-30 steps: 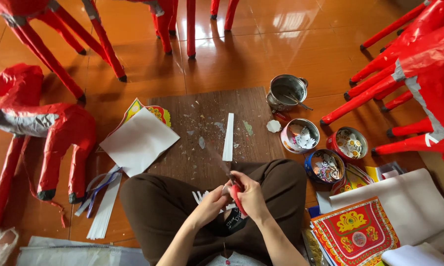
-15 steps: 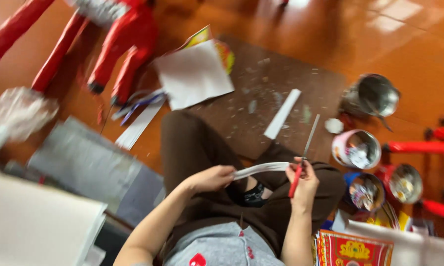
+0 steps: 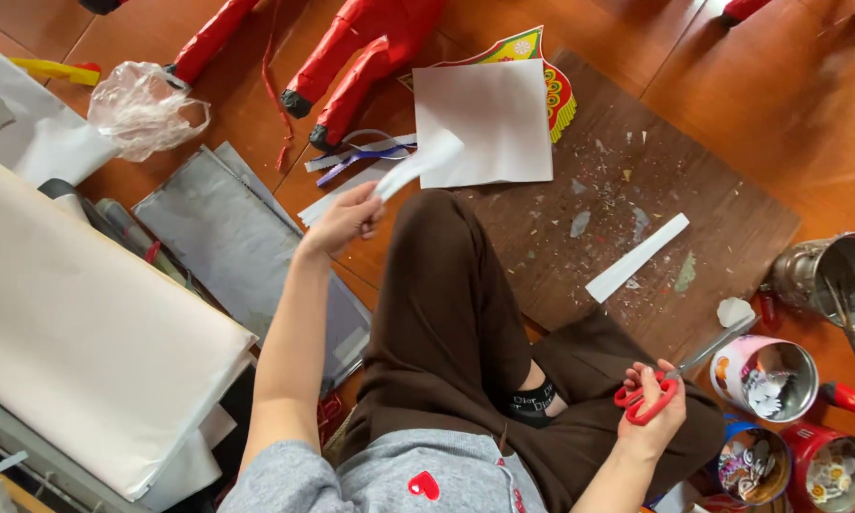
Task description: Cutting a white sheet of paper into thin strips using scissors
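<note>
I sit cross-legged on the floor in dark brown trousers. My left hand (image 3: pixel 344 218) is stretched out to the left and pinches a white paper strip (image 3: pixel 418 163), held above the floor near a white sheet (image 3: pixel 484 125). My right hand (image 3: pixel 651 418) rests by my right knee and grips red-handled scissors (image 3: pixel 672 380), blades pointing up and right toward a tin. Another cut white strip (image 3: pixel 638 256) lies on the brown board (image 3: pixel 655 180) in front of me.
Red paper-covered animal legs (image 3: pixel 351 57) stand at the top. A stack of large white sheets (image 3: pixel 76 332) and grey sheets (image 3: pixel 228 237) lie at my left. Several tins of scraps (image 3: pixel 769 378) and a metal pot (image 3: pixel 837 277) sit at the right. A crumpled plastic bag (image 3: pixel 142 106) lies top left.
My head has turned left. My hands, together over my lap a second ago, have parted: the left carried the strip out to the left, the right dropped with the scissors.
</note>
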